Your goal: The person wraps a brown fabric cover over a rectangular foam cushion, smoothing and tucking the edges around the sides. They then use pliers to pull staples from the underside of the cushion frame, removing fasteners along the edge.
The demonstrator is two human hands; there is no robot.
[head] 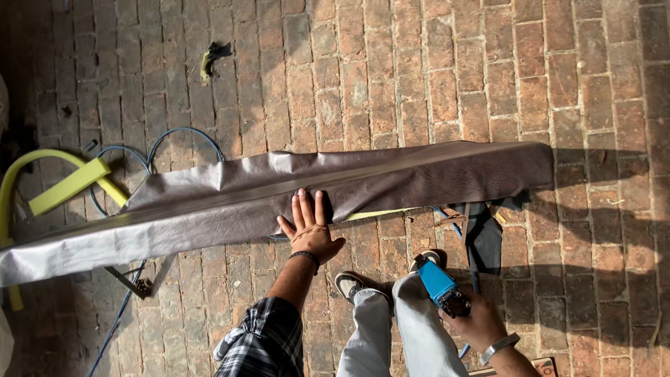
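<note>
Your left hand (310,227) lies flat, fingers spread, pressed on the near edge of the long strip of dark brown leatherette (279,199) that stretches across the brick floor (419,84) — one end runs off to the left, bright in the sun, and the other ends at the right in shadow. Your right hand (478,322) is wrapped tight around a blue power tool (440,285), held low beside your right knee and well clear of the strip. Yellow foam pieces (66,187) and a blue hose (150,150) lie under and behind the strip's left half — dark offcuts (485,237) sit just past your right shoe (427,258).
</note>
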